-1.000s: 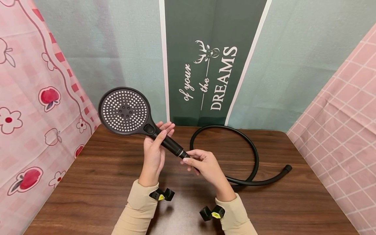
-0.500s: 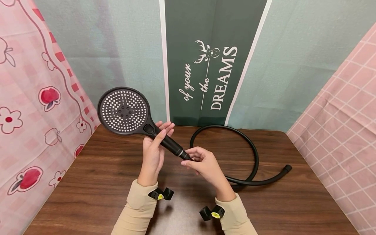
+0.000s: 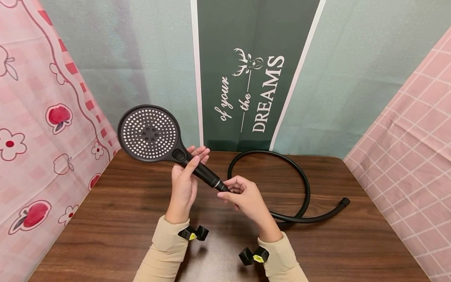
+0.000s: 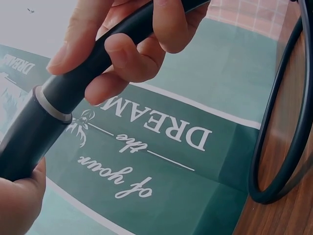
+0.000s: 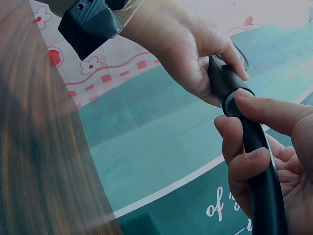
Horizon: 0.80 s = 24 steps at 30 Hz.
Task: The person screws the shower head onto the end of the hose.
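Observation:
A black hand shower [image 3: 149, 133] with white nozzles is held up at a slant over the table, nozzle side toward the head camera. My left hand [image 3: 184, 188] grips its handle [image 3: 204, 173], thumb across the front. At the handle's lower end, my right hand [image 3: 248, 199] pinches the connector [image 4: 68, 88] of the black hose between thumb and fingers. A pale ring [image 4: 54, 105] marks where connector and handle meet. In the right wrist view, the right fingers [image 5: 249, 164] curl round the hose just past the joint.
The hose [image 3: 307, 188] loops over the wooden table [image 3: 116, 227], its free end [image 3: 345, 202] lying at the right. Behind the table hangs a green cloth [image 3: 169, 58] with printed words; pink cloths [image 3: 415, 156] flank both sides. Small cameras [image 3: 253, 256] sit on the wrists.
My right fingers have shifted slightly down the connector, away from the handle, so more of it shows. The left hand and hand shower have barely moved, and the hose on the table lies unchanged.

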Each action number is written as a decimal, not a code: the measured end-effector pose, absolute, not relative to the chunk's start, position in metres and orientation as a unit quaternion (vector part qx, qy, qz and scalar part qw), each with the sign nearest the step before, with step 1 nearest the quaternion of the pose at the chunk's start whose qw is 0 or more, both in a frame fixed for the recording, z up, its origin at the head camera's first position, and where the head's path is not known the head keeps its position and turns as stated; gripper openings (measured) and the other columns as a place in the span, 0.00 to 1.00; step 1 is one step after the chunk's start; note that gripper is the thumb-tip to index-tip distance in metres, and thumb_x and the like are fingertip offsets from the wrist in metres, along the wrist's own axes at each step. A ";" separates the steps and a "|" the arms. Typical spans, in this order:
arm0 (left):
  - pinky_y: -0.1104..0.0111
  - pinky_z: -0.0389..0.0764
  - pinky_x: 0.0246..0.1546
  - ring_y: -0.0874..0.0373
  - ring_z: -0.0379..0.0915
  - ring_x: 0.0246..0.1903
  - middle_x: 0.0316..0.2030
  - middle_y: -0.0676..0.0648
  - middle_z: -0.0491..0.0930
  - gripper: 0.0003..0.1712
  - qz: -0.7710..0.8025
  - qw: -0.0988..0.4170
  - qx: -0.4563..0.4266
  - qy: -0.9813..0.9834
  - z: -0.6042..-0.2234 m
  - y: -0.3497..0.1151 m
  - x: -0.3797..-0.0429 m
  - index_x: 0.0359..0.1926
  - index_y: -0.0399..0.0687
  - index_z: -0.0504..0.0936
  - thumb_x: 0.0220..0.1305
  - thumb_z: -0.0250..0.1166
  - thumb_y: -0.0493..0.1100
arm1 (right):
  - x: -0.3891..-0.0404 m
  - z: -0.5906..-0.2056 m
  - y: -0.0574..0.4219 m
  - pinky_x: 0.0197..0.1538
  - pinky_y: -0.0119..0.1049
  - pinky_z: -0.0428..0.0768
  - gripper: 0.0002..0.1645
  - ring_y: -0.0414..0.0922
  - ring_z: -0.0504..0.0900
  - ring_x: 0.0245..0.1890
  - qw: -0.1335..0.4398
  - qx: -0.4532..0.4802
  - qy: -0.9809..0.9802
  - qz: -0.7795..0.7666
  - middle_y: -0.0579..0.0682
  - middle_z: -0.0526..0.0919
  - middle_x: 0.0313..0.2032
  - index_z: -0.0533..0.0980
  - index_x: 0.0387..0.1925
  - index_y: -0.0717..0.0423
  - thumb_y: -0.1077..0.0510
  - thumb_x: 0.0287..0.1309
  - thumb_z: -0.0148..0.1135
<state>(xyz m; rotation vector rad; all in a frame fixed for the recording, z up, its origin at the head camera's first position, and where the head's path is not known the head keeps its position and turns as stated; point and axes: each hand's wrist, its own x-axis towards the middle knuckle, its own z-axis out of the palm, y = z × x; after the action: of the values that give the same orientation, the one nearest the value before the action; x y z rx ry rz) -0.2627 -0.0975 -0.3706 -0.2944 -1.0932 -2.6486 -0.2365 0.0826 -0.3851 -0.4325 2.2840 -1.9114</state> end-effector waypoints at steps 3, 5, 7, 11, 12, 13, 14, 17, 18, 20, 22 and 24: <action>0.65 0.83 0.57 0.56 0.85 0.49 0.45 0.47 0.86 0.13 -0.911 0.129 -0.100 -0.378 -0.371 -0.097 -0.263 0.54 0.40 0.70 0.71 0.54 0.30 | -0.236 -0.385 0.083 0.17 0.31 0.71 0.16 0.38 0.75 0.17 0.066 -0.143 0.757 -0.634 0.58 0.85 0.27 0.79 0.43 0.64 0.62 0.54 0.73; 0.65 0.83 0.57 0.56 0.85 0.49 0.45 0.47 0.86 0.13 -0.911 0.129 -0.100 -0.378 -0.371 -0.097 -0.263 0.54 0.41 0.71 0.71 0.54 0.30 | -0.236 -0.385 0.083 0.17 0.31 0.71 0.16 0.38 0.75 0.17 0.065 -0.144 0.757 -0.634 0.58 0.85 0.27 0.79 0.42 0.64 0.62 0.54 0.73; 0.65 0.83 0.57 0.56 0.85 0.49 0.45 0.47 0.86 0.13 -0.911 0.128 -0.101 -0.379 -0.371 -0.097 -0.262 0.54 0.41 0.70 0.71 0.54 0.30 | -0.236 -0.386 0.083 0.17 0.30 0.71 0.15 0.38 0.76 0.17 0.065 -0.143 0.757 -0.634 0.59 0.85 0.27 0.79 0.42 0.64 0.62 0.54 0.73; 0.65 0.83 0.57 0.56 0.85 0.49 0.45 0.47 0.86 0.14 -0.911 0.129 -0.102 -0.378 -0.371 -0.097 -0.262 0.55 0.38 0.69 0.71 0.54 0.29 | -0.236 -0.386 0.083 0.17 0.30 0.71 0.15 0.38 0.77 0.18 0.067 -0.144 0.757 -0.634 0.63 0.85 0.28 0.79 0.42 0.65 0.62 0.54 0.72; 0.65 0.83 0.57 0.56 0.85 0.49 0.45 0.47 0.86 0.14 -0.911 0.129 -0.102 -0.378 -0.371 -0.097 -0.262 0.56 0.37 0.68 0.71 0.54 0.29 | -0.236 -0.386 0.082 0.17 0.29 0.71 0.15 0.37 0.77 0.18 0.067 -0.144 0.757 -0.634 0.64 0.85 0.28 0.79 0.42 0.65 0.62 0.55 0.72; 0.65 0.83 0.57 0.56 0.85 0.49 0.45 0.47 0.86 0.15 -0.911 0.129 -0.102 -0.377 -0.372 -0.097 -0.262 0.56 0.36 0.68 0.71 0.54 0.29 | -0.236 -0.386 0.082 0.17 0.29 0.71 0.15 0.37 0.77 0.18 0.067 -0.145 0.757 -0.634 0.66 0.85 0.28 0.79 0.42 0.65 0.62 0.55 0.72; 0.65 0.83 0.57 0.56 0.85 0.49 0.45 0.47 0.86 0.15 -0.912 0.129 -0.101 -0.377 -0.372 -0.097 -0.263 0.56 0.36 0.68 0.71 0.54 0.29 | -0.235 -0.386 0.082 0.17 0.29 0.71 0.15 0.37 0.76 0.18 0.068 -0.146 0.756 -0.635 0.67 0.84 0.29 0.79 0.42 0.65 0.62 0.55 0.72; 0.65 0.83 0.57 0.56 0.85 0.48 0.45 0.47 0.86 0.14 -0.912 0.129 -0.101 -0.376 -0.372 -0.097 -0.262 0.56 0.36 0.68 0.71 0.54 0.29 | -0.235 -0.385 0.082 0.17 0.28 0.70 0.15 0.37 0.76 0.17 0.068 -0.147 0.754 -0.637 0.72 0.83 0.30 0.79 0.42 0.66 0.63 0.55 0.71; 0.65 0.83 0.58 0.56 0.85 0.48 0.45 0.47 0.86 0.14 -0.912 0.129 -0.101 -0.376 -0.372 -0.097 -0.262 0.56 0.37 0.68 0.71 0.54 0.29 | -0.235 -0.385 0.082 0.17 0.28 0.70 0.14 0.37 0.76 0.17 0.068 -0.148 0.753 -0.638 0.72 0.83 0.30 0.79 0.43 0.66 0.63 0.55 0.71; 0.65 0.83 0.58 0.56 0.85 0.48 0.45 0.47 0.86 0.14 -0.912 0.128 -0.100 -0.375 -0.372 -0.097 -0.262 0.55 0.38 0.69 0.71 0.54 0.29 | -0.235 -0.385 0.082 0.17 0.28 0.70 0.14 0.37 0.76 0.17 0.069 -0.146 0.753 -0.638 0.69 0.84 0.29 0.79 0.43 0.66 0.63 0.56 0.71; 0.65 0.83 0.58 0.56 0.85 0.48 0.45 0.47 0.86 0.14 -0.913 0.128 -0.101 -0.375 -0.372 -0.097 -0.262 0.56 0.37 0.68 0.71 0.54 0.29 | -0.235 -0.385 0.082 0.17 0.28 0.70 0.14 0.37 0.76 0.16 0.070 -0.145 0.754 -0.637 0.65 0.84 0.28 0.79 0.43 0.66 0.63 0.56 0.71; 0.65 0.83 0.57 0.56 0.85 0.48 0.45 0.47 0.86 0.15 -0.913 0.128 -0.102 -0.374 -0.371 -0.097 -0.262 0.57 0.35 0.67 0.71 0.54 0.29 | -0.235 -0.384 0.081 0.17 0.28 0.70 0.14 0.37 0.75 0.16 0.070 -0.144 0.756 -0.635 0.62 0.85 0.27 0.80 0.43 0.66 0.63 0.56 0.71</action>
<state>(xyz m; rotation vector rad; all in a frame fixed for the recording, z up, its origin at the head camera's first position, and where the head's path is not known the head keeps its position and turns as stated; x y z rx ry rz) -0.2619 -0.0974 -0.3714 -0.2957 -1.0879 -2.6545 -0.2347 0.0815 -0.3840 -0.4328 2.2737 -1.9108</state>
